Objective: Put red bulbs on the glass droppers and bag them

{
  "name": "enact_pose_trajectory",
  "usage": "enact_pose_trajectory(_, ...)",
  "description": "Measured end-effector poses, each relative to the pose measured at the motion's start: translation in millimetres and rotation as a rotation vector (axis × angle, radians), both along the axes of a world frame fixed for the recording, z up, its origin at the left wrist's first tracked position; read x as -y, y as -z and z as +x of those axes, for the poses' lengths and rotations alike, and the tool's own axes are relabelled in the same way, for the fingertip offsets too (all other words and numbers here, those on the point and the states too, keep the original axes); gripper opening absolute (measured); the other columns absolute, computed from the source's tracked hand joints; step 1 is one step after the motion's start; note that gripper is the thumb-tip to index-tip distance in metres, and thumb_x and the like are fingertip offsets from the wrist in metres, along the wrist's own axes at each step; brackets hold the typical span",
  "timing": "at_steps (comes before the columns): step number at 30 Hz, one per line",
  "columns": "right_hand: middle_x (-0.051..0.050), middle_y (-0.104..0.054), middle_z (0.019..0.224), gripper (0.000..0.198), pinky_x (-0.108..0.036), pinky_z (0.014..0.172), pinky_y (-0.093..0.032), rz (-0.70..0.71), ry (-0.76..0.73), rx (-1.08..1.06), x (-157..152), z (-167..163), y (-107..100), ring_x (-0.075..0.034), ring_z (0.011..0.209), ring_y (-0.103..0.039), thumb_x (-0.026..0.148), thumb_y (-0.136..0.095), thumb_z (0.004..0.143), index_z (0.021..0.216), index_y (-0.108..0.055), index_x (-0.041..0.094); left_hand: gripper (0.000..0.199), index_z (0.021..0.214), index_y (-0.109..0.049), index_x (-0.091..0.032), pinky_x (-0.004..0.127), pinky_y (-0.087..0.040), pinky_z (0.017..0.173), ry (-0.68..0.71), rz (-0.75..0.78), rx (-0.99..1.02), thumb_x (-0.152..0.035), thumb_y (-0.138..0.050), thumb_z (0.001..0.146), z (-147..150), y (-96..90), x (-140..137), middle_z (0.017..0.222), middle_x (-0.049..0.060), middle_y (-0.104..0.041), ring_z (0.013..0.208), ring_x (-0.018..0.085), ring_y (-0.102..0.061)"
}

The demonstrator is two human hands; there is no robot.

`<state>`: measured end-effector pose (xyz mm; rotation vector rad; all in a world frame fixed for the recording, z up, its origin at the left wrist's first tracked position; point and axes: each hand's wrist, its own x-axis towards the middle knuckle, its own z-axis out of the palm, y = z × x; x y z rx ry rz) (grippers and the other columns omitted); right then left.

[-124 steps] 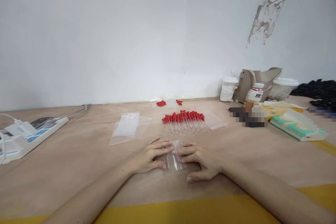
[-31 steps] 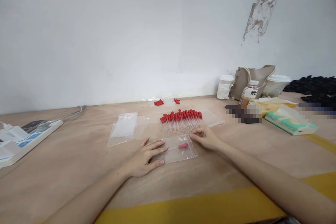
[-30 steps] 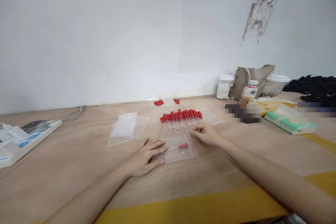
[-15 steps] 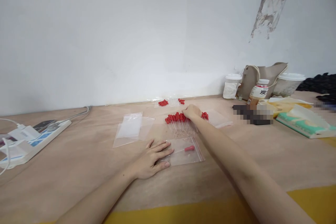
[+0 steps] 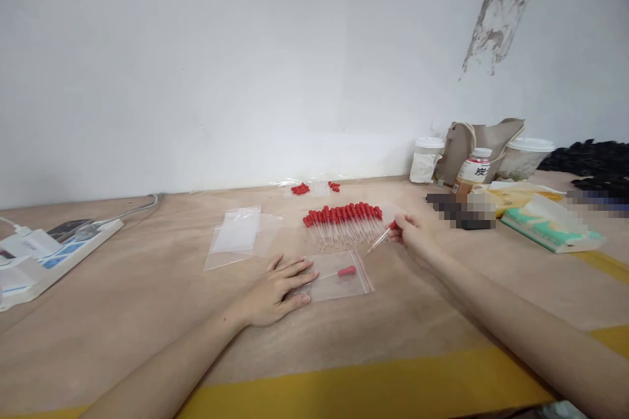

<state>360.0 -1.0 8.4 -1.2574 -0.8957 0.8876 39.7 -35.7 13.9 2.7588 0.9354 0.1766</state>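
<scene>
One held dropper (image 5: 379, 241): pinched by its red end in the right hand (image 5: 411, 234). Its thin clear tube slants down and to the left, with the tip near the zip bag (image 5: 329, 289).
Right hand: finger and thumb tips are clamped together on the red end, to the right of the big row of droppers (image 5: 344, 214).
Left hand (image 5: 275, 294): flat, palm down, with its fingers apart. The fingertips press on the left end of the zip bag.
Zip bag: lies flat on the desk (image 5: 432, 321), with its red line on the right side.
Bagged dropper (image 5: 346, 270): lies in the zip bag. Its red end is near the red line, and its thin end goes toward the left hand.
Row of droppers: side by side behind the zip bag, red ends to the wall (image 5: 246, 78), thin ends to the person. Too many overlap to count.
Clear bags (image 5: 236, 230): in a flat pile, left of the row.
Small red heaps: one (image 5: 301, 189) and one more (image 5: 334, 187), on shiny plastic by the wall.
Far left: a white power strip (image 5: 83, 250) with a plug (image 5: 37, 245) on it.
Far right: a bottle (image 5: 472, 180), two lidded cups (image 5: 425, 167), a gray bag (image 5: 458, 147) and a green tissue pack (image 5: 550, 228).
</scene>
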Motion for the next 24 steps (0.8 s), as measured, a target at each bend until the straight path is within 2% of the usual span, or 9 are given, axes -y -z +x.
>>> enact_pose_trajectory(4, -0.001, -0.054, 0.061, 0.015, -0.022, 0.045, -0.047, -0.026, -0.014, -0.177, 13, -11, 21, -0.009, 0.045, -0.052, 0.025, -0.047, 0.078, 0.065, -0.044, 0.02, 0.045, 0.132, -0.029, -0.036, 0.051, -0.006, 0.104, -0.003, -0.002, -0.004, -0.049, -0.033, 0.089, 0, -1.1, 1, 0.141, 0.001, -0.026, 0.13, 0.022, -0.022)
enact_pose_trajectory(7, -0.001, -0.054, 0.062, 0.015, -0.024, 0.053, -0.051, -0.072, -0.061, -0.295, 18, -22, 22, -0.01, 0.051, -0.055, 0.022, -0.048, 0.078, 0.064, -0.044, 0.02, 0.046, 0.133, -0.028, -0.036, 0.051, -0.006, 0.105, -0.009, -0.001, -0.017, -0.048, -0.032, 0.089, 0, -2.1, 2, 0.141, 0.0, -0.026, 0.13, 0.022, -0.022)
enact_pose_trajectory(10, -0.001, -0.054, 0.064, 0.012, -0.026, 0.062, -0.051, -0.119, -0.146, -0.368, 24, -30, 19, -0.011, 0.057, -0.058, 0.021, -0.05, 0.076, 0.065, -0.046, 0.02, 0.052, 0.136, -0.017, -0.034, 0.05, -0.006, 0.105, -0.013, 0.007, -0.009, -0.048, -0.033, 0.089, 1, -2.6, 2, 0.141, 0.001, -0.028, 0.13, 0.021, -0.022)
enact_pose_trajectory(13, 0.002, -0.053, 0.061, 0.012, -0.024, 0.059, -0.047, -0.106, -0.286, -0.139, 30, -31, 20, -0.009, 0.053, -0.053, 0.027, -0.059, 0.071, 0.069, -0.051, 0.018, 0.059, 0.138, -0.007, -0.032, 0.048, -0.006, 0.106, -0.018, 0.013, 0.007, -0.049, -0.033, 0.088, 0, -2.6, 3, 0.141, 0.001, -0.027, 0.13, 0.021, -0.022)
enact_pose_trajectory(17, 0.003, -0.053, 0.06, 0.024, -0.023, 0.056, -0.041, -0.045, -0.482, 0.264, 34, -27, 25, -0.009, 0.054, -0.048, 0.035, -0.064, 0.065, 0.079, -0.059, 0.016, 0.059, 0.138, -0.006, -0.032, 0.048, -0.007, 0.106, -0.017, 0.016, 0.0, -0.049, -0.033, 0.088, 1, -2.4, 3, 0.142, 0.0, -0.025, 0.13, 0.021, -0.022)
enact_pose_trajectory(20, 0.001, -0.056, 0.068, 0.029, -0.023, 0.059, -0.04, 0.025, -0.541, 0.363, 33, -28, 29, -0.009, 0.059, -0.048, 0.035, -0.066, 0.063, 0.083, -0.059, 0.015, 0.061, 0.138, -0.004, -0.031, 0.048, -0.007, 0.106, -0.023, 0.015, 0.002, -0.049, -0.033, 0.088, 1, -2.6, 3, 0.143, 0.0, -0.023, 0.13, 0.021, -0.022)
enact_pose_trajectory(24, -0.001, -0.058, 0.073, 0.029, -0.024, 0.058, -0.04, 0.107, -0.492, 0.37, 31, -37, 30, -0.009, 0.06, -0.049, 0.034, -0.066, 0.061, 0.081, -0.056, 0.015, 0.062, 0.138, -0.003, -0.031, 0.048, -0.006, 0.106, -0.021, 0.018, 0.003, -0.05, -0.033, 0.088, 1, -2.4, 2, 0.143, 0.001, -0.023, 0.129, 0.021, -0.022)
